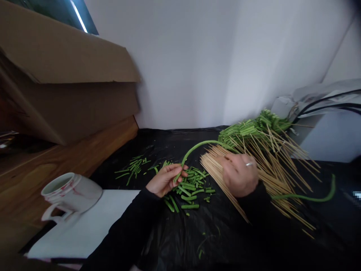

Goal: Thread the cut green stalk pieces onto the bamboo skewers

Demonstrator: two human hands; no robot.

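My left hand (166,180) pinches one end of a long green garlic scape (194,146) between thumb and fingers. The stalk arches over to my right hand (239,174), passes out of sight there, and shows again beyond the wrist with a curled tip. My right hand, with a ring on one finger, is closed above a spread of bamboo skewers (217,167); its fingertips are hidden, so what they grip cannot be made out. Under and beside my left hand lie short cut scape pieces (189,197).
Skewers threaded with green pieces (248,130) are piled at the back right. A smaller scatter of thin pieces (132,167) lies left on the black plastic sheet (180,241). A mug (75,192) stands on white paper (93,226), near a cardboard box (84,101).
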